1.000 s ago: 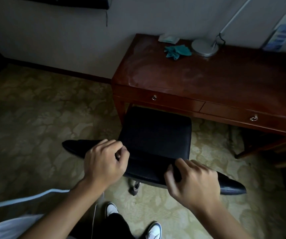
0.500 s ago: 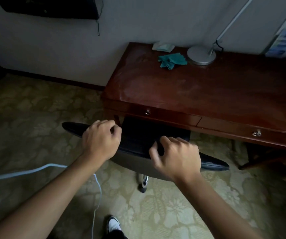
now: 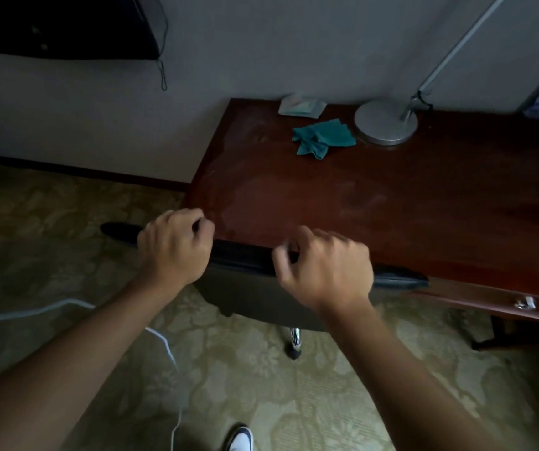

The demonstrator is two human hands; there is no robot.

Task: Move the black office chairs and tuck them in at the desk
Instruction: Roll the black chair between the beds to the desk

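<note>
Both hands' grip on chair [image 3: 245,260] back.

Dim room, low exposure, colours muddy. Soft pale sheen on desk top [image 3: 294,203], faint glare on lamp base [image 3: 386,122]. Upper left corner near black. Floor under desk in deep shadow. Right hand [image 3: 325,271] slightly motion-blurred. Wide-angle bending at edges, wall line curved.

Chair [image 3: 248,288] under desk [image 3: 391,203] front edge
</note>
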